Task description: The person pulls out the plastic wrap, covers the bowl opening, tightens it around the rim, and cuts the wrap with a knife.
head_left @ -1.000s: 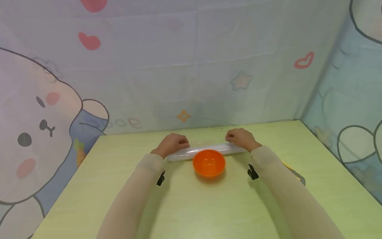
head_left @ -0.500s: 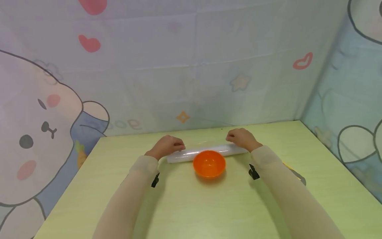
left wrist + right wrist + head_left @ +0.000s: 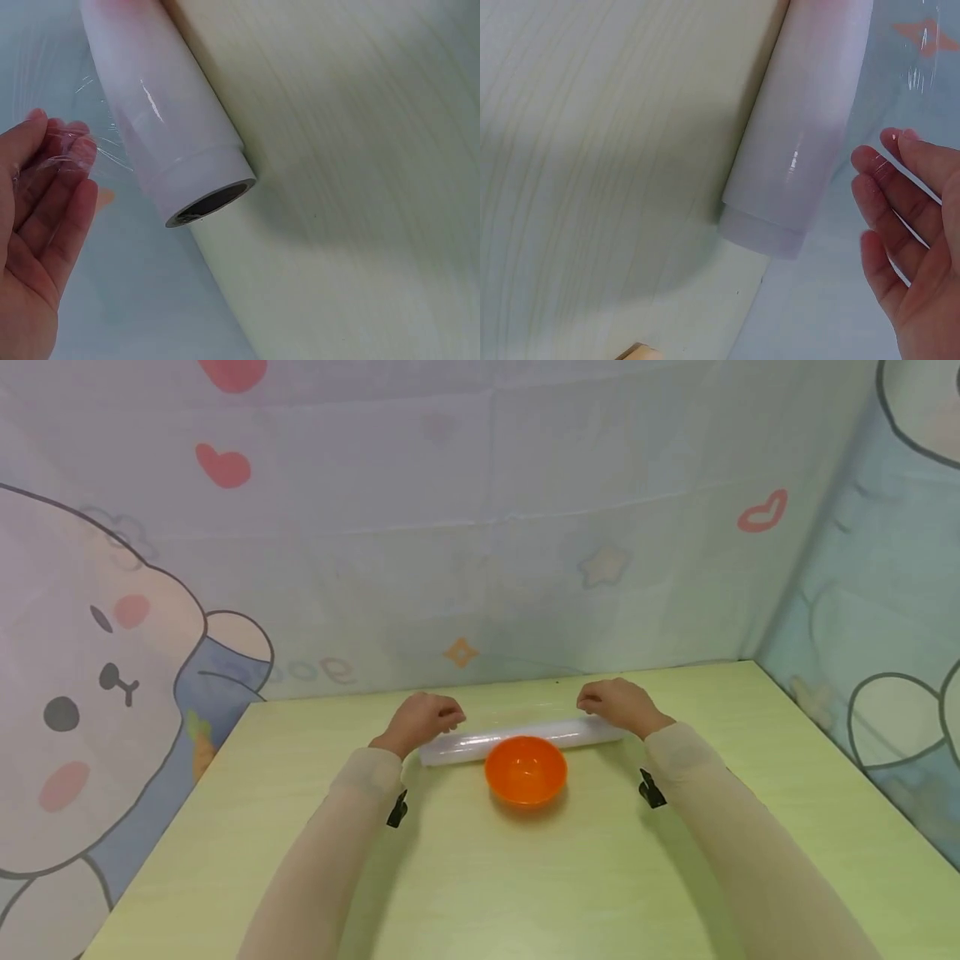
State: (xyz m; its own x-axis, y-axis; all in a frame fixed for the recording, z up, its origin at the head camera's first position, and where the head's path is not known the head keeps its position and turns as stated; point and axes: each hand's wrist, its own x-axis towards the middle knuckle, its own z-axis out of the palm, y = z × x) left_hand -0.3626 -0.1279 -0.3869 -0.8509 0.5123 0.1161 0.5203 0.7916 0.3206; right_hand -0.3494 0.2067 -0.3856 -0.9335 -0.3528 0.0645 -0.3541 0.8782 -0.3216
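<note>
The left hand (image 3: 420, 722) and right hand (image 3: 622, 706) are well apart, each pinching clear cling film (image 3: 75, 154) between thumb and fingertips. The white cling film roll (image 3: 465, 747) lies crosswise on the counter (image 3: 517, 885), below both hands and slightly on their near side. An orange bowl (image 3: 525, 777) stands upright nearer than the hands, midway between them.

glossy plastic film roll (image 3: 461, 747), smooth plastic bowl (image 3: 525, 772)
</note>
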